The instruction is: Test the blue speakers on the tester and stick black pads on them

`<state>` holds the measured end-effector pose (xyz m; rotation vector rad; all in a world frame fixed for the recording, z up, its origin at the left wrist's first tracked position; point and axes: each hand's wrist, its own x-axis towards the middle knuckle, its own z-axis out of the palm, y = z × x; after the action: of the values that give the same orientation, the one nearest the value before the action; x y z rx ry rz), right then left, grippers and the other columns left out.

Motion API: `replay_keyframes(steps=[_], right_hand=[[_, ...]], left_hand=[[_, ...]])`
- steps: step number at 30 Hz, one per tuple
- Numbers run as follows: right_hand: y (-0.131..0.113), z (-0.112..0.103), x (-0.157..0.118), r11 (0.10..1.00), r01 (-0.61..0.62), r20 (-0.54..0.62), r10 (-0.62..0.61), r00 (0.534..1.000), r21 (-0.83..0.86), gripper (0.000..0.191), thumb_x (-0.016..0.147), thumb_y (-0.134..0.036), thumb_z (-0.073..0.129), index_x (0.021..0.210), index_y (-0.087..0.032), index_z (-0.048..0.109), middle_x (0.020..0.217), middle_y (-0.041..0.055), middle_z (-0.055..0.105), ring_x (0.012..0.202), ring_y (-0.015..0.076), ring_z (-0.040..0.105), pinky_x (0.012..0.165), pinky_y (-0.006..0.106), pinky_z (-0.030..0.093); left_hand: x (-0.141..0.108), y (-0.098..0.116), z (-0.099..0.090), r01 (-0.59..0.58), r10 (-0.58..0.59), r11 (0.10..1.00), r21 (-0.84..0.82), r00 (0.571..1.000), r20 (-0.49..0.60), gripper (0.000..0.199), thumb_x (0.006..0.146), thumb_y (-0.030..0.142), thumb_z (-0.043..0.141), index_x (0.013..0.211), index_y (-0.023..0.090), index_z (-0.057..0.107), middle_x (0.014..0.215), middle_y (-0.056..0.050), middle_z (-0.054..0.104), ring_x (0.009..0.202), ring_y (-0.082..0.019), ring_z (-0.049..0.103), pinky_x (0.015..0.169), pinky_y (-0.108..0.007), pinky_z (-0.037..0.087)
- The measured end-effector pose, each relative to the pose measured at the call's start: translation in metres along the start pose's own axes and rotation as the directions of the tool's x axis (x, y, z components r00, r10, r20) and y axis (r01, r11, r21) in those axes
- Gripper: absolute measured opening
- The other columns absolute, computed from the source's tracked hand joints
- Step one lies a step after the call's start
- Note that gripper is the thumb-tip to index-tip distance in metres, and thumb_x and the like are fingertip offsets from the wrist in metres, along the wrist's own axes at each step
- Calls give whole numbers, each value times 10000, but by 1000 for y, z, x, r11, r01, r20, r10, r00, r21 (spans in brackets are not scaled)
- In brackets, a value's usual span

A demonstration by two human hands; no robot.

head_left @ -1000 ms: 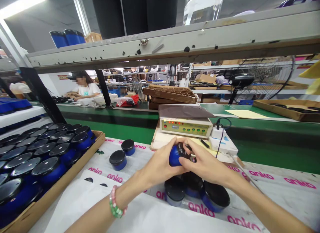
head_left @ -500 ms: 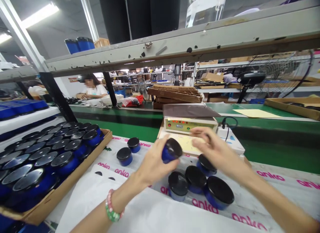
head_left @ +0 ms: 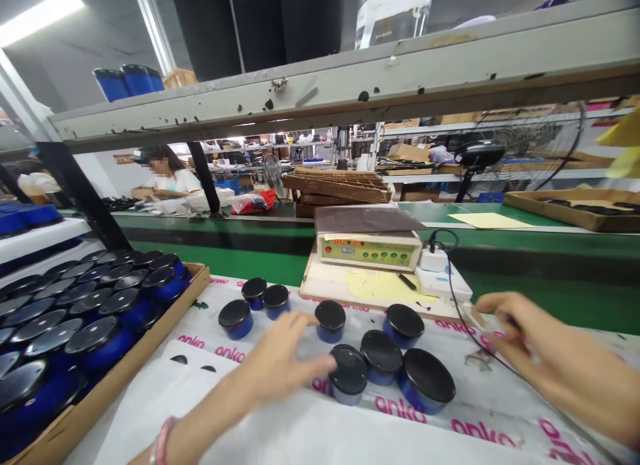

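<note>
Hovering open, the left hand (head_left: 279, 356) could tip the black-lidded blue jar (head_left: 348, 370) if it brushes past; whether the curled right hand (head_left: 520, 338) grips anything cannot be told.

We note jars (head_left: 381, 352): glossy blue plastic, smooth shiny black lids; white plastic sheet (head_left: 300, 438), thin, printed; tray (head_left: 115, 352), matt brown cardboard; shelf (head_left: 320, 98), chipped painted metal.

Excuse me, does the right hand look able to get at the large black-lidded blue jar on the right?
Probably yes: only a thin black cable lies between the right hand and that jar.
</note>
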<state>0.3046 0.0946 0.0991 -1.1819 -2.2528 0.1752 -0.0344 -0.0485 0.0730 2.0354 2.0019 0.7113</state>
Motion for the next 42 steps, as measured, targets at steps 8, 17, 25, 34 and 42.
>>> replay_keyframes(steps=[8,17,25,34,42], right_hand=[[-50,45,-30,968,252,360,-235,903,-2,196,910,-387,435,1018,-223,423,1153,138,562,1027,281,570,784,433,482],[-76,85,-12,888,460,297,-442,847,8,131,858,-237,560,841,-200,435,1030,107,600,1005,264,555,953,505,381],[-67,80,-25,919,395,282,-380,881,2,136,826,-185,552,917,-176,452,1156,162,532,1025,309,511,857,503,419],[-85,46,-3,933,127,290,-231,929,338,351,809,-187,504,1131,-228,370,889,9,503,808,174,537,709,303,455],[-116,23,-8,884,64,192,-170,967,462,113,908,-336,442,960,-240,415,732,-47,406,640,121,447,569,241,404]], left_hand=[[28,13,23,110,-90,973,-205,990,107,730,821,601,484,1393,191,290,1520,-168,153,1340,-319,313,1038,-432,338],[100,33,47,12,23,978,-208,986,163,528,780,576,548,1119,170,557,1082,-121,654,1021,-311,600,877,-412,447],[44,26,37,13,51,939,-345,983,175,541,876,542,437,1271,173,421,1254,-129,544,1119,-258,546,950,-395,434],[2,27,43,-31,85,939,-343,986,145,939,633,381,797,1405,200,294,1449,-137,354,1336,-327,311,1098,-495,288],[14,88,9,-336,294,861,-382,941,-165,609,786,269,685,1326,257,404,1276,-15,568,1140,-197,546,999,-334,436]])
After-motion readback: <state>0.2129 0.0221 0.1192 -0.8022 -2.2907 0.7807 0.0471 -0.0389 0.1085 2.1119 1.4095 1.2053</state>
